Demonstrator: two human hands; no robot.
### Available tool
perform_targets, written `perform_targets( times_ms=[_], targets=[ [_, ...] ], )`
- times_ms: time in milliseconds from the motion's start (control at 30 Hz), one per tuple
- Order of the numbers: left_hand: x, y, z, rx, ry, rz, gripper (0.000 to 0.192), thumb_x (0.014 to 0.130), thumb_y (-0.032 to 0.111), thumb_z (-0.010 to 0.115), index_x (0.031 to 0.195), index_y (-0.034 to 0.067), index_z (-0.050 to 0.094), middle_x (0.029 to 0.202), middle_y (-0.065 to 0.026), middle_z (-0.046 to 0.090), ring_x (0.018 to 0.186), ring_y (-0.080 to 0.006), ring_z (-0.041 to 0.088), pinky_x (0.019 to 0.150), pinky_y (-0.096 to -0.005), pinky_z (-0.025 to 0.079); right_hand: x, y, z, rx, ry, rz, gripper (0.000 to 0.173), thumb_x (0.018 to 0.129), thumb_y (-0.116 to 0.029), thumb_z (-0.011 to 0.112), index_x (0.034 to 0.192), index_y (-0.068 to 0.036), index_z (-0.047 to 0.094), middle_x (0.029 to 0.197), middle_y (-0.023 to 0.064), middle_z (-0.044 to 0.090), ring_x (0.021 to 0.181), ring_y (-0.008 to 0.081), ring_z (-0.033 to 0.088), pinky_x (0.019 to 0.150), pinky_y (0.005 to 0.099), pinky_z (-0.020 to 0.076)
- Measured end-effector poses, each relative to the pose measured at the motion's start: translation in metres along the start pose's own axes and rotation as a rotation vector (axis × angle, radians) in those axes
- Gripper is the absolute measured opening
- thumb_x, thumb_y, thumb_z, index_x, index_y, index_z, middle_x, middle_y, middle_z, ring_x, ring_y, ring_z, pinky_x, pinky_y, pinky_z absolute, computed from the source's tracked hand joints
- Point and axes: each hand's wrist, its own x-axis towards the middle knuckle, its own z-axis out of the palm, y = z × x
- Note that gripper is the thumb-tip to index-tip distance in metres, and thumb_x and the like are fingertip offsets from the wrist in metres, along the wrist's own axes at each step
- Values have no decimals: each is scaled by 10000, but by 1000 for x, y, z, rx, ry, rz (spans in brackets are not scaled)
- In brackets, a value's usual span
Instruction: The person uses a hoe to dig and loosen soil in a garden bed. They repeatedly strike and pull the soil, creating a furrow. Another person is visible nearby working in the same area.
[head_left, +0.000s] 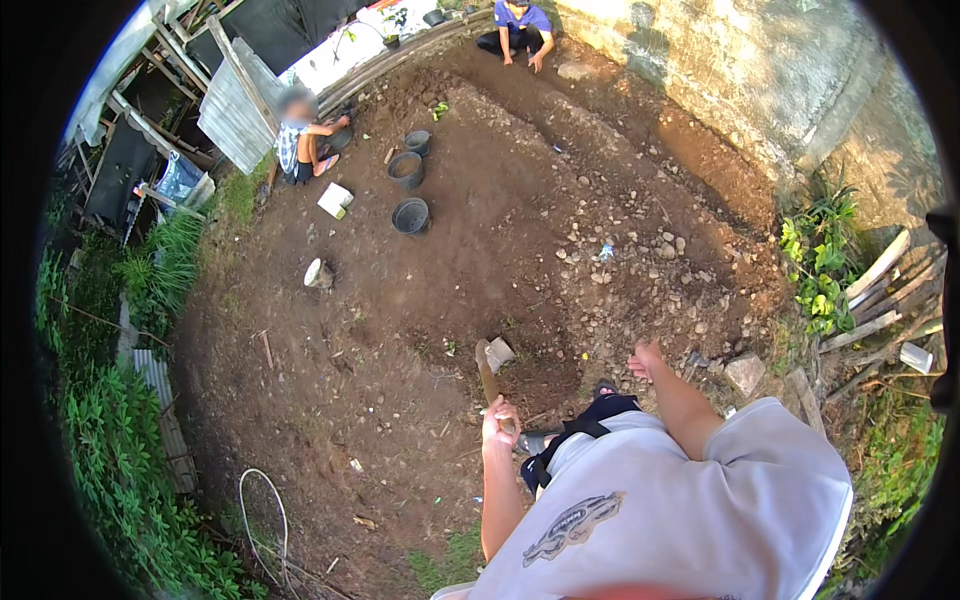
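My left hand (499, 421) is wrapped around the near end of a wooden tool handle (489, 382), which points away from me over the soil. At its far end is a pale, blocky piece (500, 352); I cannot tell whether it is the tool's head or a stone behind it. My right hand (645, 360) hangs to the right above stony ground, fingers loosely bent, with nothing visible in it. Below it lie loose stones, and a larger rock (745, 373) is off to its right. Sandalled feet (534, 442) show beneath my body.
Two people crouch farther off: one by a black pot (341, 136), another (523, 30) by a soil trench (540, 97). Black plastic pots (410, 216) stand mid-yard, near a stump-like block (318, 274). A wall (750, 75) and stacked wood (877, 277) flank the right; a hose loop (241, 495) lies lower left.
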Motion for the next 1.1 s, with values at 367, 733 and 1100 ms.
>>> perform_targets(
  times_ms=[367, 733, 1100],
  targets=[
    [18, -20, 26, -27, -53, 45, 237, 1046, 129, 537, 864, -18, 492, 599, -7, 466, 444, -83, 457, 400, -199, 469, 24, 19, -97, -145, -35, -17, 527, 969, -359, 592, 1382, -76, 424, 888, 189, 716, 617, 224, 659, 454, 354, 476],
    [23, -13, 26, -41, -40, -4, 246, 1030, 147, 572, 855, -19, 522, 587, -5, 489, 447, -94, 485, 422, -210, 486, 9, 44, -118, -91, -27, -51, 666, 1037, -403, 515, 1595, -161, 243, 993, 155, 730, 793, 229, 715, 654, 437, 580],
    [17, -6, 4, -25, 12, -8, 255, 1020, 122, 579, 789, 46, 502, 578, 29, 471, 466, -61, 474, 446, -197, 461, -29, 158, -77, -103, -27, 15, 555, 1029, -271, 511, 1522, -135, 297, 779, 169, 659, 515, 202, 582, 362, 330, 406]
  ],
)
